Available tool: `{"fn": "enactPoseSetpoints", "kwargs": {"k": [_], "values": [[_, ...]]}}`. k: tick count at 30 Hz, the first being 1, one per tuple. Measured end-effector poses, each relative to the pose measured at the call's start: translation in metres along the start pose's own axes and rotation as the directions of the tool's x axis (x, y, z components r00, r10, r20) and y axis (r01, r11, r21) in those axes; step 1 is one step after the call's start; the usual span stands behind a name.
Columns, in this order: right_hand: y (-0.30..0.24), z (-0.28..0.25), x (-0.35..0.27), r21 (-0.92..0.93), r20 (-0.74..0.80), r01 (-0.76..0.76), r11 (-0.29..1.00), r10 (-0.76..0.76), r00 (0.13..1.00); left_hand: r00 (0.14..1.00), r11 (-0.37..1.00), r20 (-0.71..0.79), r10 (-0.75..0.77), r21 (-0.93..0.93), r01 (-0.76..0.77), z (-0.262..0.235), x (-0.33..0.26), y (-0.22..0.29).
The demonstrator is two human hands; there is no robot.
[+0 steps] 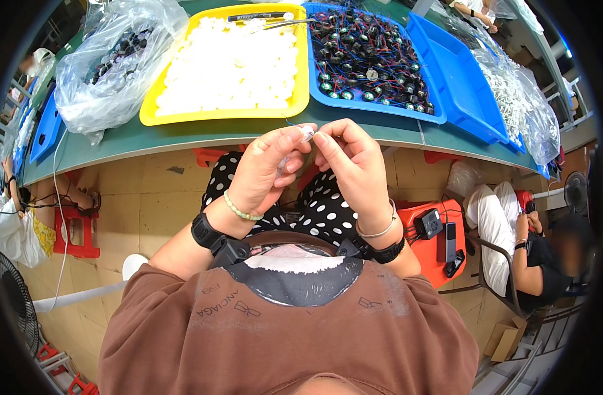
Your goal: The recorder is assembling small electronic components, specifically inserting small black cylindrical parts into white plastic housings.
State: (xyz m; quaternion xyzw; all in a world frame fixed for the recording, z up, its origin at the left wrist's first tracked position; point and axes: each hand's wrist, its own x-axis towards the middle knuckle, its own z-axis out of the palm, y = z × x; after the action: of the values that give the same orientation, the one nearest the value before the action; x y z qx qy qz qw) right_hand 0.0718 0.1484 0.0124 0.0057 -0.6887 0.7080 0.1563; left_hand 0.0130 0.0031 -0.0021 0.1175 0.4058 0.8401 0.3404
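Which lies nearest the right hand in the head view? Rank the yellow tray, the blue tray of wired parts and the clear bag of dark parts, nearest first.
From the right hand:
1. Blue tray of wired parts, just beyond the hand on the table.
2. Yellow tray, beyond and to the left.
3. Clear bag of dark parts, far left on the table.

A green tabletop (183, 135) carries a yellow tray (301, 79) heaped with small white pieces, a blue tray (374, 105) of dark wired parts just beside it, and an empty blue tray (463, 79) further right. Clear plastic bags (110, 59) of parts lie at both ends.
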Motion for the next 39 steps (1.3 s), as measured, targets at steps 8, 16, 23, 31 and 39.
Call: {"fn": "enactPoseSetpoints", "kwargs": {"k": [8, 16, 23, 31, 39], "values": [[0.004, -0.002, 0.002, -0.027, 0.008, -0.001, 1.0, 0.001, 1.0, 1.0, 1.0, 0.004, -0.006, -0.023, 0.006, -0.001, -0.001, 0.001], [0.002, -0.006, 0.002, 0.023, 0.048, -0.1, 0.995, 0.099, 0.994, 1.0, 1.0, 0.011, -0.025, 0.004, 0.025, -0.003, -0.001, -0.001], [0.004, -0.006, 0.002, -0.089, -0.022, 0.005, 0.996, -0.007, 1.0, 1.0, 1.0, 0.008, -0.005, 0.01, 0.005, -0.002, 0.001, -0.001], [-0.003, -0.002, 0.0, -0.34, -0.025, 0.162, 0.927, -0.181, 0.983, 0.999, 0.998, 0.032, -0.032, 0.048, 0.03, -0.003, 0.001, -0.002], [-0.008, 0.002, -0.002, -0.489, 0.001, 0.256, 0.834, -0.293, 0.956, 1.0, 0.999, 0.022, -0.008, -0.042, 0.009, -0.005, 0.002, 0.001]]}}
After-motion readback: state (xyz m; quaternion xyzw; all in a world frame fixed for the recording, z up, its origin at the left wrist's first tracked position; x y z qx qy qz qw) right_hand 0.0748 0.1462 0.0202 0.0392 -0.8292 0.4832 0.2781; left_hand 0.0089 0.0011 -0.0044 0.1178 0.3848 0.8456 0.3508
